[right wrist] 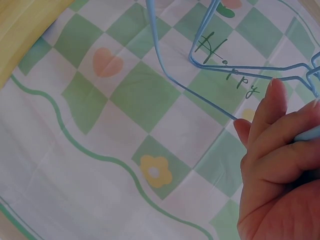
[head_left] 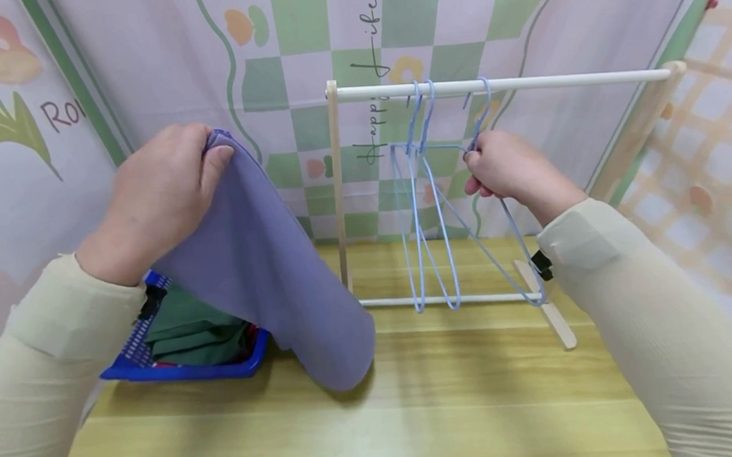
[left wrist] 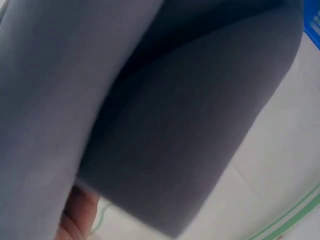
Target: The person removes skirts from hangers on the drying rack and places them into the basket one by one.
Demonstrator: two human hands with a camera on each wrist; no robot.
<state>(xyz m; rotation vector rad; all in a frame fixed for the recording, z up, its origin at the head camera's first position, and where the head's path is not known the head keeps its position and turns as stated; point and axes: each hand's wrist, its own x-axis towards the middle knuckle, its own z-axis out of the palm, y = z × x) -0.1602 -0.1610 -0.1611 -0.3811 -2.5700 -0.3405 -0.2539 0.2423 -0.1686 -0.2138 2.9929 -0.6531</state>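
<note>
My left hand (head_left: 158,193) pinches the upper edge of a grey-purple cloth garment (head_left: 265,250), which hangs down in a fold toward the table. In the left wrist view the cloth (left wrist: 190,115) fills most of the picture and hides all but a bit of the fingers (left wrist: 80,215). My right hand (head_left: 517,168) grips a light blue wire hanger (head_left: 519,235) just below its hook, which is at the rail. Close up, the fingers (right wrist: 280,145) curl round the hanger's neck. Two more blue hangers (head_left: 431,203) hang to the left of it.
A small rack with a white rail (head_left: 553,81) and wooden posts (head_left: 338,188) stands on the wooden table (head_left: 417,409). At left a blue basket (head_left: 191,372) holds folded dark green cloth (head_left: 201,332) and something red. A patterned curtain (head_left: 294,21) hangs behind.
</note>
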